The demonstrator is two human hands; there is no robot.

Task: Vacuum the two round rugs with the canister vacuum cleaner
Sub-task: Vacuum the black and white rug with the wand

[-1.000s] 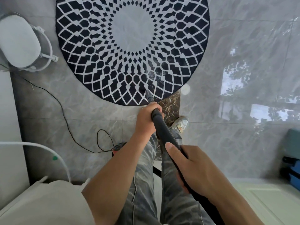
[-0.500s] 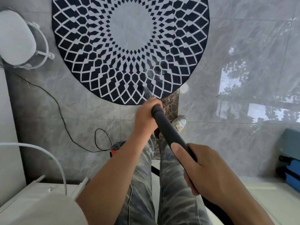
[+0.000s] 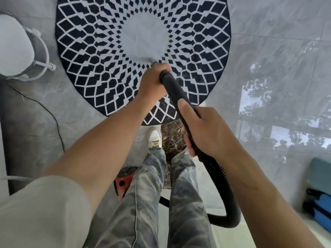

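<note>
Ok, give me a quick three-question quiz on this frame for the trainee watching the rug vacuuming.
1. True or false: the left hand and the right hand both grip the black hose.
2. Where on the round rug is the nozzle tip? A) at the edge of the pale centre; B) on the dark outer border; C) off the rug altogether.
3. Fill in: the hand nearer the nozzle is the ____ hand.
Key: 1 true; 2 A; 3 left.
</note>
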